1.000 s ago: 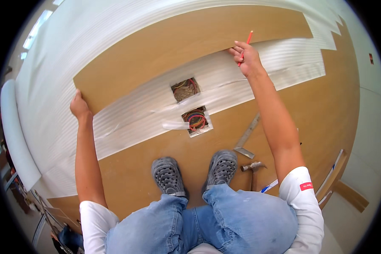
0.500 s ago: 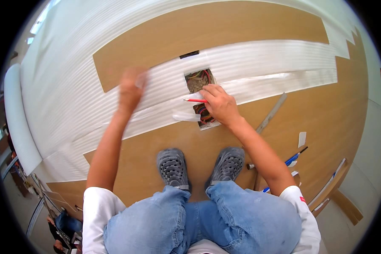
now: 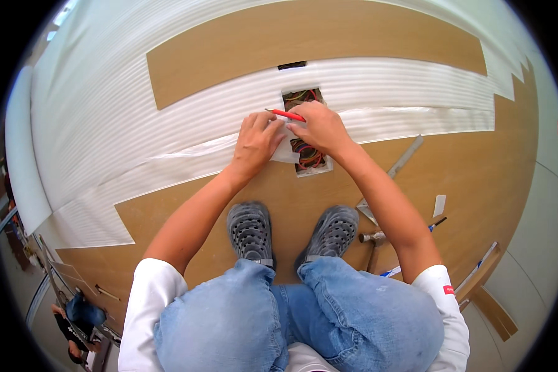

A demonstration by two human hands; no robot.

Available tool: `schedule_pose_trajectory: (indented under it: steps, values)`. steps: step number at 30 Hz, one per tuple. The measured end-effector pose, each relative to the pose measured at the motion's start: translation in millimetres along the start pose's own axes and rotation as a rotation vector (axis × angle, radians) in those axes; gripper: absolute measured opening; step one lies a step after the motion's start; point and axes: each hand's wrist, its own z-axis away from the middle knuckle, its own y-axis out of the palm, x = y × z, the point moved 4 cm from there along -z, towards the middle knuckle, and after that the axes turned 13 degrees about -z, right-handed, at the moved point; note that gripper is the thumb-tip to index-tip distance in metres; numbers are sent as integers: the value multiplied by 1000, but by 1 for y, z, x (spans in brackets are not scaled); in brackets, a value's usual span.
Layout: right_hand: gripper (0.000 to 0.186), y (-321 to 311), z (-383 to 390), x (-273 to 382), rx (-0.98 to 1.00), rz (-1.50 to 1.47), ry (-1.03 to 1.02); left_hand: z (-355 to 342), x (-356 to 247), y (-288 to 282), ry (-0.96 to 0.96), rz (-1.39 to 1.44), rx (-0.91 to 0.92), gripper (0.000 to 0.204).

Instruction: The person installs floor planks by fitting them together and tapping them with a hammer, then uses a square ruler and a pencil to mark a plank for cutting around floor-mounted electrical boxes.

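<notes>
1. Toward the near edge of the white underlay [image 3: 186, 127], both hands work close together — right around two wired cut-outs.
2. Left hand [image 3: 256, 142]: fingers bent and held together, thumb toward the right hand. Can't tell if it's pinching anything.
3. Right hand [image 3: 321, 127]: fingers curled, pinching the red pencil [image 3: 286, 115]. Tip points left, just beside the left fingertips.
4. Far cut-out [image 3: 302, 97]: set in from the underlay's near edge, wires inside, partly hidden by the right hand.
5. Near cut-out [image 3: 310, 158]: at the underlay's near edge, coloured wires inside. Translucent strip [image 3: 285, 153] reaches its left side, below the left hand.
6. Loose plank [image 3: 316, 34]: lies lengthwise across the far part of the underlay. Its near edge is right by a dark slot [image 3: 291, 66].
7. Laid boards [image 3: 186, 217] border the underlay's near edge; both grey clogs [image 3: 251, 232] stand on them.
8. Right half of the laid boards: metal square [image 3: 408, 154], partly behind the right forearm; hammer [image 3: 373, 237] just beside the right clog; small white scrap [image 3: 439, 204].
9. Underlay's left edge: pale roll [image 3: 27, 161]. Another person [image 3: 86, 313] sits well apart, beyond the boards' left end.
</notes>
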Motion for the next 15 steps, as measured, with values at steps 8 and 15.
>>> schedule_pose_trajectory:
  steps: [8,15]
  values:
    - [14,22,2,-11,79,98,56,-1,6,17,-152,75,-72,26]
    - [9,29,1,-16,19,-15,170,1,7,16,-114,48,-44,22]
